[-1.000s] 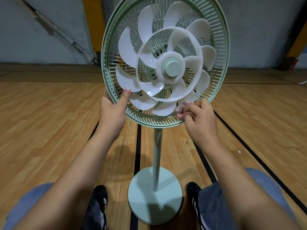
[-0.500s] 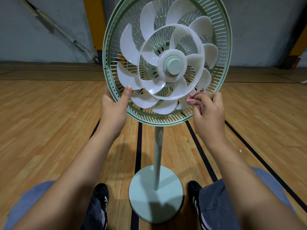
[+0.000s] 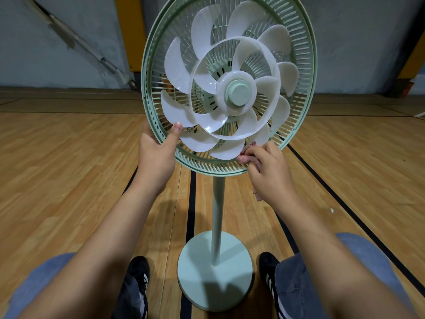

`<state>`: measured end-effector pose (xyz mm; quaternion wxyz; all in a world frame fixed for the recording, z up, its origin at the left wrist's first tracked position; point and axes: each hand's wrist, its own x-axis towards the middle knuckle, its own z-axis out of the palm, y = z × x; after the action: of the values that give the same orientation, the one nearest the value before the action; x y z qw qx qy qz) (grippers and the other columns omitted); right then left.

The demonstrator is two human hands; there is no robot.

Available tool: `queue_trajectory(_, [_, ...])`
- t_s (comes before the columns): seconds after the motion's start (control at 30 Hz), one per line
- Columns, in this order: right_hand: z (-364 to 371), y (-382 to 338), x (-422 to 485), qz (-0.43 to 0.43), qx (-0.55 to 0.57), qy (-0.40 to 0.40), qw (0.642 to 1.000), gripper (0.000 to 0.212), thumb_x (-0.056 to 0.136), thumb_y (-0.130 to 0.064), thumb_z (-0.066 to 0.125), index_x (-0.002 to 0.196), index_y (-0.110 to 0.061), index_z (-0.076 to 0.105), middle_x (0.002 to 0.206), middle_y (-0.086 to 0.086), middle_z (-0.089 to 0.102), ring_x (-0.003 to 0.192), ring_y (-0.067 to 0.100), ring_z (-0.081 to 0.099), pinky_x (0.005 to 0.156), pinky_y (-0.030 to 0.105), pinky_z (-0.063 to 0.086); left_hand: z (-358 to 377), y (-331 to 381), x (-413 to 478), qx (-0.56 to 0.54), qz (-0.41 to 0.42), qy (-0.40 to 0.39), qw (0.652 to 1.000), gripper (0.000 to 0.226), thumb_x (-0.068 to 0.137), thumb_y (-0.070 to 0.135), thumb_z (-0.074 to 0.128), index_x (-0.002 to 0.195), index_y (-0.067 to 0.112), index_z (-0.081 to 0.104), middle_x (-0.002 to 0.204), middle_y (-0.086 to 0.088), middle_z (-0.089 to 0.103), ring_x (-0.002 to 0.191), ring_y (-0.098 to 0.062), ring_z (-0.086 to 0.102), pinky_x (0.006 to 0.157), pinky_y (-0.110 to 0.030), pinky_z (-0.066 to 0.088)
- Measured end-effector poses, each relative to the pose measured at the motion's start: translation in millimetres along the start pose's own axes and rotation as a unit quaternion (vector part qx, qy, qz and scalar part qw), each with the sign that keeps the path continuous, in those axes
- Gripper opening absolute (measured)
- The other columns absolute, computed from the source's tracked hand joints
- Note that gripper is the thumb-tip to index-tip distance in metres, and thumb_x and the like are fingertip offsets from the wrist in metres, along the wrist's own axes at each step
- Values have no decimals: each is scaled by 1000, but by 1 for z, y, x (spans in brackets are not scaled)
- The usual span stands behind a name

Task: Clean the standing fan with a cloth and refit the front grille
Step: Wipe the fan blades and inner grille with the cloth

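A pale green standing fan stands in front of me, its white blades bare with no front grille over them. My left hand grips the lower left rim of the green rear grille, thumb over the front edge. My right hand pinches a small pinkish cloth and holds it against the lower right of the grille, beside a blade tip. The front grille is not in view.
The fan's green pole drops to a round base on a wooden floor with black lines. My black shoes sit either side of the base. A grey wall and an orange post stand behind.
My right hand with the cloth slid up and right along the lower grille, then came back down a little toward the bottom. The blades turned slightly. My left hand kept its grip.
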<state>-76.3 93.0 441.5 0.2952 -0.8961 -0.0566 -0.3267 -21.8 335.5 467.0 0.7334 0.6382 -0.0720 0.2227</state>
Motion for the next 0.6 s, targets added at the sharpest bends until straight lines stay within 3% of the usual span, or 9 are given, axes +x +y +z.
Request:
queue_trajectory(0.1, [-3, 2, 0, 31, 26, 22, 999, 23, 96, -14, 57, 106, -28, 73, 101, -9, 44, 85, 33, 63, 60, 50, 59, -1, 0, -1, 8, 10, -10, 1000, 37, 101, 31, 74, 135, 23, 61, 116, 19, 78, 105, -1, 75, 79, -11, 58])
queue_trajectory(0.2, [-7, 4, 1, 46, 39, 86, 994, 14, 97, -16, 62, 101, -23, 74, 100, -8, 47, 87, 26, 64, 57, 48, 59, -1, -1, -1, 16, 18, -19, 1000, 35, 102, 29, 73, 135, 23, 62, 117, 16, 78, 106, -3, 75, 81, -13, 59])
queue_trajectory(0.3, [-13, 5, 2, 51, 46, 150, 986, 14, 98, -18, 61, 95, -29, 70, 101, -9, 46, 88, 16, 63, 49, 37, 56, -2, -2, -1, 32, 10, -19, 999, 34, 100, 33, 75, 132, 24, 63, 114, 18, 78, 103, -1, 75, 77, -12, 59])
queue_trajectory(0.4, [-14, 6, 2, 41, 63, 187, 979, 15, 96, -13, 60, 100, -21, 71, 105, -9, 45, 92, 22, 64, 56, 47, 59, -3, -5, -1, 46, 5, -20, 999, 31, 99, 34, 76, 125, 28, 63, 110, 21, 77, 100, 2, 75, 73, -12, 59])
queue_trajectory(0.53, [-11, 0, 1, -45, 62, 215, 974, 14, 94, -8, 63, 100, -13, 75, 107, 0, 54, 94, 18, 62, 71, 44, 56, -4, -6, 0, 53, 19, -52, 997, 38, 98, 26, 78, 133, 20, 64, 118, 11, 79, 108, -7, 76, 88, -27, 62])
queue_trajectory(0.6, [-9, -2, 0, -56, 68, 176, 981, 15, 96, -9, 64, 103, -15, 76, 107, -1, 50, 87, 21, 63, 59, 44, 56, -4, -7, 1, 49, 21, -60, 997, 42, 96, 22, 80, 134, 17, 63, 119, 8, 79, 110, -11, 76, 94, -35, 61])
